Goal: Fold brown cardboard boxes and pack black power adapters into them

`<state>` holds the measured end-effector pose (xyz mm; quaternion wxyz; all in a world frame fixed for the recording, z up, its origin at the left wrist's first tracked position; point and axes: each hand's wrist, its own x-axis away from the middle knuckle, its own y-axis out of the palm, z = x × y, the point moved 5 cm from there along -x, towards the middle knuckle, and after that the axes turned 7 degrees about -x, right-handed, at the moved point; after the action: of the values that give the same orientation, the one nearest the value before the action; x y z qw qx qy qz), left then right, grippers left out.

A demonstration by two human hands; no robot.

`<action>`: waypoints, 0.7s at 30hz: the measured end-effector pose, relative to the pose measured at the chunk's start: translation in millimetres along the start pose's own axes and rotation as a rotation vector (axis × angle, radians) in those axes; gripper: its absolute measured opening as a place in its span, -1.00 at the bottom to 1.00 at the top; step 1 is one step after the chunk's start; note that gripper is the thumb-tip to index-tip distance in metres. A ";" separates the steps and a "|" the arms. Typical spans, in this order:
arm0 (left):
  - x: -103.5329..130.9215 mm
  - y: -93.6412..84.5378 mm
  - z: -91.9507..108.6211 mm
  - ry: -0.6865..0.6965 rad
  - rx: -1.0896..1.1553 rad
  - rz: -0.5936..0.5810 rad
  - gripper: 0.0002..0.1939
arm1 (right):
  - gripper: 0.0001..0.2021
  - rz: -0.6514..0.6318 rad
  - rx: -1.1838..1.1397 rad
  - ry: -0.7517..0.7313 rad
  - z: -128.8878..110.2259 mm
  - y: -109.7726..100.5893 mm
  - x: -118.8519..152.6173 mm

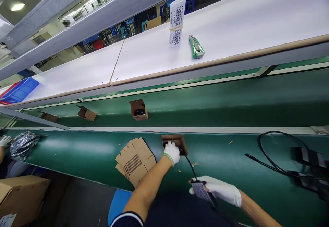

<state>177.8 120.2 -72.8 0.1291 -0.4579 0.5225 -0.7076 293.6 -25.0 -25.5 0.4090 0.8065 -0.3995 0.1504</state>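
Note:
My left hand [172, 152], in a white glove, reaches into the opening of a small cardboard box [183, 144]. Its fingers curl down inside, and what they grip is hidden. A dark item shows in the box beside them. In my gloved right hand [218, 188] I hold a black power adapter [202, 190], its printed label facing up. A black cable [190, 166] runs from the adapter to the box. Left of the box lies a stack of flattened cartons [137, 160].
More black adapters with cables [312, 167] lie at the right. On the farther belt stands an open box [139, 110] with dark contents. The shelf above bears a green utility knife [196, 47] and a banded label roll [177, 21]. A co-worker's gloved hand [5, 140] is far left.

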 end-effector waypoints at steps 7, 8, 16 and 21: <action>9.4 15.4 9.3 -0.049 0.019 -0.006 -0.40 | -0.29 0.510 -0.075 -0.460 -55.9 -28.1 -31.6; 10.6 18.0 11.4 -0.060 0.023 -0.003 -0.35 | -0.33 0.624 -0.058 -0.504 -62.8 -34.5 -36.0; 2.3 32.4 16.1 -0.094 0.077 -0.033 -0.29 | -0.53 1.020 0.984 -0.230 -52.4 -28.3 -45.6; 2.7 37.7 16.7 -0.121 0.119 0.025 -0.19 | -0.54 0.942 1.489 -0.174 -65.0 -8.3 -55.0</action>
<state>178.2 92.2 -103.1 0.1961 -0.4847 0.4764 -0.7069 270.5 57.2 -21.0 -0.3583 0.6240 -0.5182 0.4624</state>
